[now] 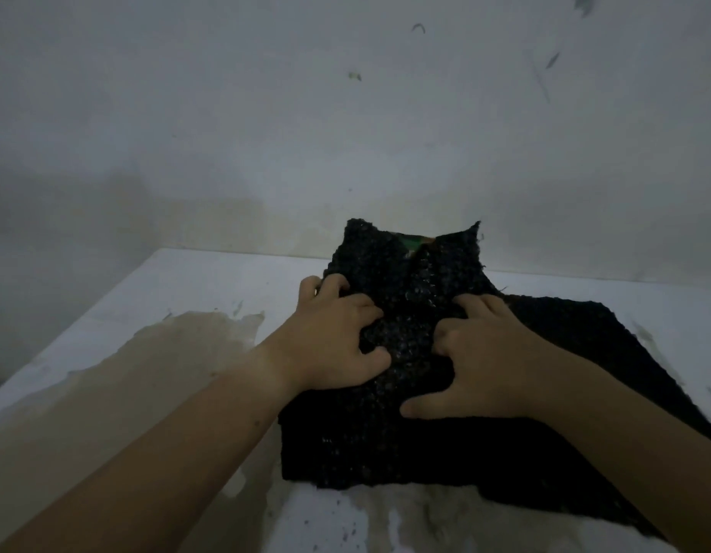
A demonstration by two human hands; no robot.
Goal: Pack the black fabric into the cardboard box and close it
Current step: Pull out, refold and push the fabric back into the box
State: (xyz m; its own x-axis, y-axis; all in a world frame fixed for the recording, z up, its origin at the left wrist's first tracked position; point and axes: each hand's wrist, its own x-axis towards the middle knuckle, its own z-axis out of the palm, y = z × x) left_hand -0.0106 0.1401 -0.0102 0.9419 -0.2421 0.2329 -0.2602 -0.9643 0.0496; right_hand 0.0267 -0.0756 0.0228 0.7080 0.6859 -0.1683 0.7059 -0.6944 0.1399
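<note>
Stained white tabletop (pixel 154 353) against a scuffed wall: one black fabric (pixel 405 433) lies heaped near its middle. Two bare hands press into it, left hand (pixel 338 337) and right hand (pixel 481 357), fingers curled, gripping folds.

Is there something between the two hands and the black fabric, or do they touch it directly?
Nothing visible stands between them. The left hand and the right hand both press directly on the black knitted fabric, fingers dug into it, on the white table. The fabric drapes over something; only a small green patch shows.
</note>
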